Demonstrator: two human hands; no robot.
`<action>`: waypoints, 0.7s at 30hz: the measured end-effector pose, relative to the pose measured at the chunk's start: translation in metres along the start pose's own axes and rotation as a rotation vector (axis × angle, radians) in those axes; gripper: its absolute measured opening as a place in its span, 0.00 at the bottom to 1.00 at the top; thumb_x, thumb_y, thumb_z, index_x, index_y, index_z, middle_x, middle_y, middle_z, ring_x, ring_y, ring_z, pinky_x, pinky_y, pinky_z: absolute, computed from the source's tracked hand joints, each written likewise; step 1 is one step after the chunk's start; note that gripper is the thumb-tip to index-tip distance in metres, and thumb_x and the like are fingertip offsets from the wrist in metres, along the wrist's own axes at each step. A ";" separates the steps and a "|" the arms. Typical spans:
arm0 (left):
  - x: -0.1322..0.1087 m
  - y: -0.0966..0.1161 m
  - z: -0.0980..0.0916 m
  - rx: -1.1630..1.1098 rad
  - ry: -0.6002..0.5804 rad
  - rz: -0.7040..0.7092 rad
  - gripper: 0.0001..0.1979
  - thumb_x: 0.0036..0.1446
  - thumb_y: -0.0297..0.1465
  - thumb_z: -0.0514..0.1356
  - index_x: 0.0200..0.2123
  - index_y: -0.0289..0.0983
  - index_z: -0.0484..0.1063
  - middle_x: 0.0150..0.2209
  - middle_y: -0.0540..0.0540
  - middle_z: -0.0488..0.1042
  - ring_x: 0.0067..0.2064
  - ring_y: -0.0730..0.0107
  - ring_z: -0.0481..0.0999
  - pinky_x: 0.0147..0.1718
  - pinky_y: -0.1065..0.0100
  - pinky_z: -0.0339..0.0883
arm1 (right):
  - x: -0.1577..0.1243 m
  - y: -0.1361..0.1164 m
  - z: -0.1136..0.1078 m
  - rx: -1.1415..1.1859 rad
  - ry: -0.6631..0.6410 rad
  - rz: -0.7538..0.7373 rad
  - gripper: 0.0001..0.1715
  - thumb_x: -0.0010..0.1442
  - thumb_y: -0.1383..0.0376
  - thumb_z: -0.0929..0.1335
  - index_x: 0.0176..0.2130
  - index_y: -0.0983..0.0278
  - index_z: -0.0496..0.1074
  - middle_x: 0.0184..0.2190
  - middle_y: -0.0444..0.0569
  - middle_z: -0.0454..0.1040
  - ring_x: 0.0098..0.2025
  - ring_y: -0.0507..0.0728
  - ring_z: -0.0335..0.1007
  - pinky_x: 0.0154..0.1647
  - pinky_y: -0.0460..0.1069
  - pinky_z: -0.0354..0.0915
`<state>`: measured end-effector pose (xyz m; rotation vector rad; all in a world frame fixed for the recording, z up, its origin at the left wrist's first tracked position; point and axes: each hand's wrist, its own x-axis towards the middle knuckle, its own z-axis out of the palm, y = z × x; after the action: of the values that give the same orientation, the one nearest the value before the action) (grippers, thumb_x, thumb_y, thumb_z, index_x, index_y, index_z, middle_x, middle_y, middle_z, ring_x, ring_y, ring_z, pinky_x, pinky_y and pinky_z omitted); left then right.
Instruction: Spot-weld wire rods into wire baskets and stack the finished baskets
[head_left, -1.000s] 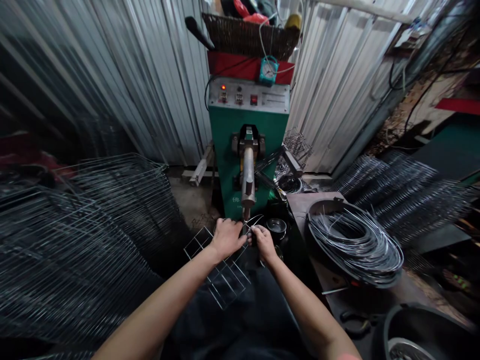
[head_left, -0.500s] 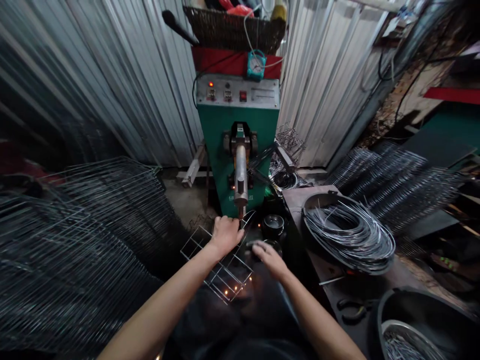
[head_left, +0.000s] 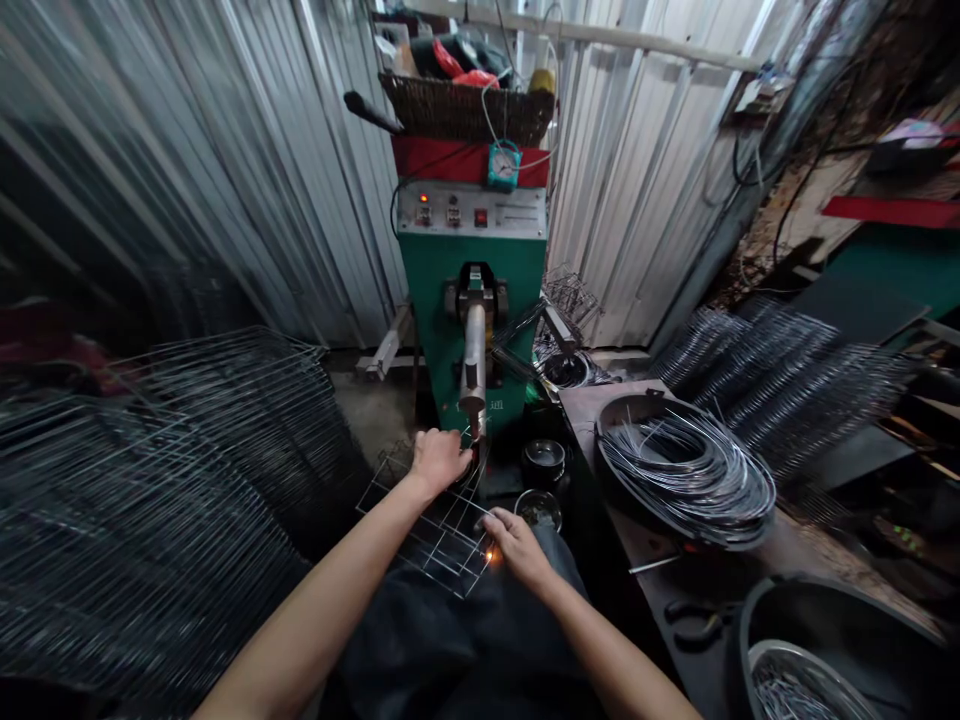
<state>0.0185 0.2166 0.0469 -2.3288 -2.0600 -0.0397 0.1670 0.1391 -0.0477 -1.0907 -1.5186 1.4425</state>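
Observation:
A small wire grid frame (head_left: 442, 574) is held tilted below the electrode arm (head_left: 475, 350) of a green spot welder (head_left: 424, 290). My left hand (head_left: 441, 460) is closed on its far side, right beside the electrode tip, and hides that part of the wires. My right hand (head_left: 517, 545) pinches the right edge of the frame between thumb and fingers. An orange spark (head_left: 490, 556) glows just left of my right fingers. Two small round bowls, an upper one (head_left: 544, 456) and a lower one (head_left: 538, 509), stand to the right of the frame.
Stacked wire grids (head_left: 150, 520) fill the left side. On the right, a bench (head_left: 645, 560) carries a basin of coiled wire (head_left: 690, 480), pliers (head_left: 697, 622) and a dark tub (head_left: 862, 640) with a bowl of short wire pieces inside. A wicker basket (head_left: 465, 105) sits on the welder.
My right hand, apart from the frame before, has come down to its right edge and taken hold. Several sparks have dwindled to one. The view has tilted up slightly.

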 end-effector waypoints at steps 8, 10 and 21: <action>-0.014 -0.013 -0.003 -0.111 0.068 0.050 0.18 0.56 0.40 0.50 0.38 0.35 0.73 0.39 0.38 0.76 0.45 0.54 0.71 0.47 0.52 0.57 | 0.003 -0.001 0.003 0.066 0.049 0.004 0.19 0.54 0.48 0.64 0.26 0.61 0.66 0.21 0.42 0.61 0.26 0.52 0.55 0.29 0.46 0.55; -0.052 -0.030 0.012 -0.226 0.244 0.047 0.19 0.56 0.42 0.51 0.46 0.37 0.69 0.45 0.39 0.73 0.48 0.55 0.69 0.53 0.50 0.52 | 0.001 0.003 0.004 0.124 0.084 0.032 0.20 0.52 0.49 0.65 0.24 0.62 0.63 0.20 0.41 0.58 0.25 0.51 0.53 0.28 0.46 0.54; -0.215 0.004 0.120 -0.779 0.340 -0.167 0.32 0.46 0.42 0.61 0.54 0.37 0.57 0.53 0.36 0.66 0.56 0.53 0.64 0.55 0.50 0.56 | -0.053 -0.017 0.042 0.329 0.142 0.102 0.22 0.50 0.48 0.67 0.23 0.62 0.62 0.21 0.42 0.60 0.24 0.51 0.55 0.27 0.46 0.57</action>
<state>-0.0035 0.0079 -0.0818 -2.2105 -2.2950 -1.3552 0.1443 0.0745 -0.0324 -1.0545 -1.0934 1.5818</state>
